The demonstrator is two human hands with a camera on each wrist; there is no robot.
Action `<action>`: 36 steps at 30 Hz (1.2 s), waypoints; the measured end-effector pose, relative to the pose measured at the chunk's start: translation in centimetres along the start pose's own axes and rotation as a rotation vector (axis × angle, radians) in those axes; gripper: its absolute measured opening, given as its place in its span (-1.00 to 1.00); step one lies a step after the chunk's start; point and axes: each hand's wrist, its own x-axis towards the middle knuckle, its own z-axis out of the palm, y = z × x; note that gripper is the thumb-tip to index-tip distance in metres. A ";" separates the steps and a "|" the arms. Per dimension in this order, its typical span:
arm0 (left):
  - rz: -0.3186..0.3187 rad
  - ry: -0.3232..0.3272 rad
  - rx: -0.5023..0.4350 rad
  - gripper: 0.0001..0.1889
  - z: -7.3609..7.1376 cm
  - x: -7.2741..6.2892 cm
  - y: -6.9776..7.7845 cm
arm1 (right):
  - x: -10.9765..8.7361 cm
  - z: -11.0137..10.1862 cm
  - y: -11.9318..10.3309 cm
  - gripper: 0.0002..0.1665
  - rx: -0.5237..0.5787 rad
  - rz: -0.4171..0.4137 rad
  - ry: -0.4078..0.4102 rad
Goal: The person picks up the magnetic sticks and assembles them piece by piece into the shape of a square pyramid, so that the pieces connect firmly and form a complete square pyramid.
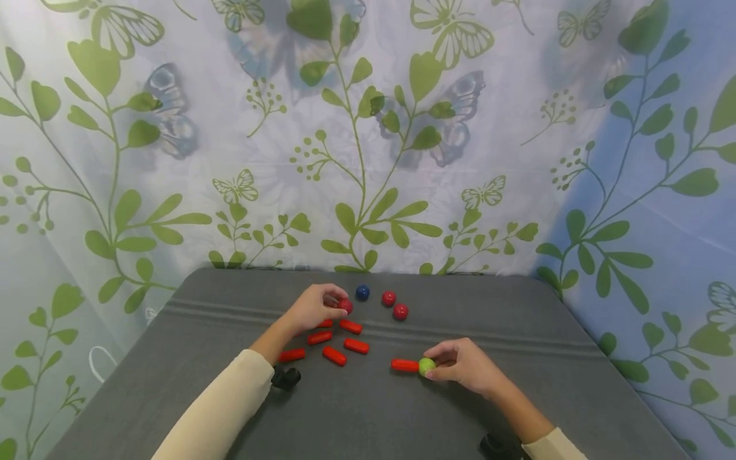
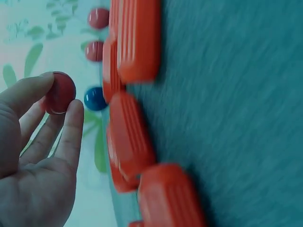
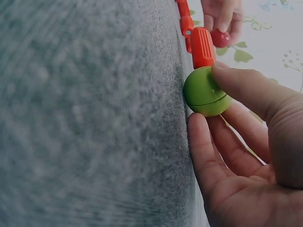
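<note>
My left hand [image 1: 310, 309] pinches a red ball [image 1: 345, 306] between thumb and fingertips, near the back of the table. In the left wrist view that red ball [image 2: 62, 92] shows a seam near its lower edge. My right hand [image 1: 467, 367] grips a green ball [image 1: 427, 367] low over the table, thumb on one side and fingers on the other. A red ribbed rod [image 1: 405, 365] meets the green ball end-on, pointing left. The right wrist view shows the green ball [image 3: 206, 92] with a groove round it, right at the rod's end.
Several loose red rods [image 1: 334, 356] lie beside and beyond my left forearm on the grey table [image 1: 356, 415]. At the back are a blue ball [image 1: 362, 292] and two red balls [image 1: 388, 298]. A patterned curtain [image 1: 368, 160] hangs behind the table.
</note>
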 end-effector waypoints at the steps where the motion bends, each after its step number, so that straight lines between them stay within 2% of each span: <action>1: 0.015 -0.010 -0.003 -0.68 0.3 -0.3 0.3 | 0.0 0.0 0.0 -0.53 -0.003 0.000 0.001; 7: 0.091 -0.079 -0.017 -0.69 1.8 -2.2 1.3 | -0.1 0.0 -0.2 -0.55 -0.015 0.006 0.001; 12: 0.081 -0.120 -0.079 -0.68 3.2 -3.6 2.2 | -0.1 -0.1 -0.1 -0.54 -0.010 0.010 -0.008; 17: 0.061 -0.143 -0.128 -0.69 4.6 -4.7 2.5 | -0.2 0.0 -0.1 -0.52 0.005 0.012 -0.016; 27: 0.083 -0.119 -0.053 -0.73 6.9 -6.2 3.5 | -0.3 0.2 -0.5 -0.53 0.019 -0.006 -0.018; 36: 0.030 -0.125 0.003 -0.76 8.3 -6.6 4.0 | -0.3 0.2 -0.2 -0.55 -0.007 0.005 -0.018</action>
